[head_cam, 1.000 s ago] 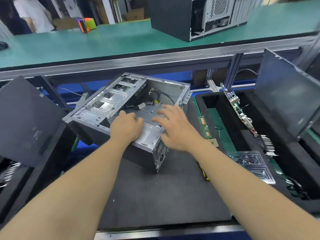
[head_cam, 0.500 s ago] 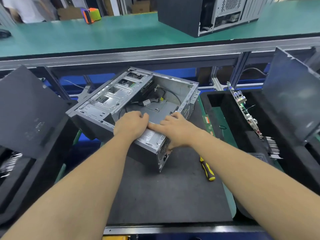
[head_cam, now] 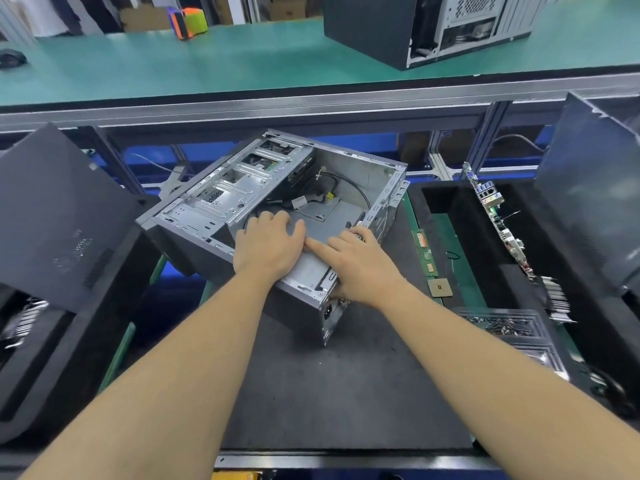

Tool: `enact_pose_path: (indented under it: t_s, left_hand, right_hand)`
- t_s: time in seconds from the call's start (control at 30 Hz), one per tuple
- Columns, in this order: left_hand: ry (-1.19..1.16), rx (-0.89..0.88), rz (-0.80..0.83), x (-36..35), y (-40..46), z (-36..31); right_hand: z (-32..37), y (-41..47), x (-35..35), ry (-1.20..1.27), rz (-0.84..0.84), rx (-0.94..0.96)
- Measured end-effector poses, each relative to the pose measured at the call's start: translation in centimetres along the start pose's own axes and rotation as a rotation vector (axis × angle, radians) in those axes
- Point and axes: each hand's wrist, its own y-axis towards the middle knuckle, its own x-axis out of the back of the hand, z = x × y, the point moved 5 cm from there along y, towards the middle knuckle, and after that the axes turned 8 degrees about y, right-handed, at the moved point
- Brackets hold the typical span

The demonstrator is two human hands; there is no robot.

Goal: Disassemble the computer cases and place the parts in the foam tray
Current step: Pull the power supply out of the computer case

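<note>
The open computer case point(head_cam: 277, 209) lies tilted on the dark mat point(head_cam: 346, 393) on my counter. My left hand point(head_cam: 266, 247) and right hand point(head_cam: 360, 265) both curl their fingers over its silver power supply point(head_cam: 308, 268). At three o'clock, the foam tray point(head_cam: 450, 202) holds a motherboard point(head_cam: 498, 220).

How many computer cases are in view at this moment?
2: an open case on the dark mat under both hands, and a second case on the green bench behind. Others may lie out of frame.
</note>
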Motion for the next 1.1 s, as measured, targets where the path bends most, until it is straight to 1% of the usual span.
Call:
enact_pose_path:
  t_s: [0.13,0.2,0.3,0.4,0.47,0.5,0.57,0.67,0.73,0.77,0.83,0.9,0.97,1.03,1.1]
  left_hand:
    - [0.01,0.01,-0.024,0.1,0.0,0.1]
    - [0.024,0.005,-0.048,0.2,-0.1,0.1]
    - [0.009,-0.004,-0.025,0.2,-0.1,0.0]
    - [0.012,-0.007,-0.009,0.3,-0.2,0.0]
    - [0.061,-0.027,0.024,0.2,-0.3,-0.2]
    - [0.087,-0.032,0.05,0.1,-0.5,-0.2]
    - [0.112,-0.04,0.077,-0.1,-0.9,-0.3]
    - [0.126,-0.052,0.075,-0.5,-1.4,-0.8]
    - [0.13,-0.046,0.077,-0.7,-1.6,-0.9]
    - [0.121,-0.038,0.082,-0.7,-1.5,-0.9]
    - [0.067,-0.026,0.095,-0.6,-1.2,-0.8]
    - [0.004,-0.025,0.119,-0.4,-0.8,-0.5]
    - [-0.048,-0.051,0.13,-0.2,-0.3,0.1]
    - [-0.045,-0.084,0.043,0.2,0.0,1.0]
    - [-0.081,-0.077,-0.067,0.7,0.0,1.6]
  right_hand:
    - [0.6,0.0,-0.2,0.012,-0.108,-0.052]
    - [0.5,0.0,-0.2,0.005,-0.062,-0.055]
    - [0.2,0.1,-0.1,-0.055,0.049,-0.032]
    - [0.1,0.1,0.3,-0.026,0.105,-0.004]
    - [0.0,0.0,0.5,-0.011,0.137,0.001]
    - [-0.1,-0.1,0.8,0.015,0.166,0.001]
    - [-0.5,0.1,1.5,0.151,0.251,-0.034]
    - [-1.5,0.5,2.9,0.382,0.4,-0.129]
    - [-2.1,1.0,3.5,0.518,0.465,-0.19]
    - [-2.2,1.3,3.6,0.551,0.482,-0.208]
    - [-1.9,1.7,3.6,0.506,0.516,-0.212]
    - [-1.5,2.2,3.1,0.395,0.489,-0.194]
    - [-1.3,2.6,2.7,0.332,0.408,-0.198]
    - [-1.5,2.7,2.4,0.32,0.367,-0.228]
    - [-1.6,2.6,2.2,0.34,0.346,-0.254]
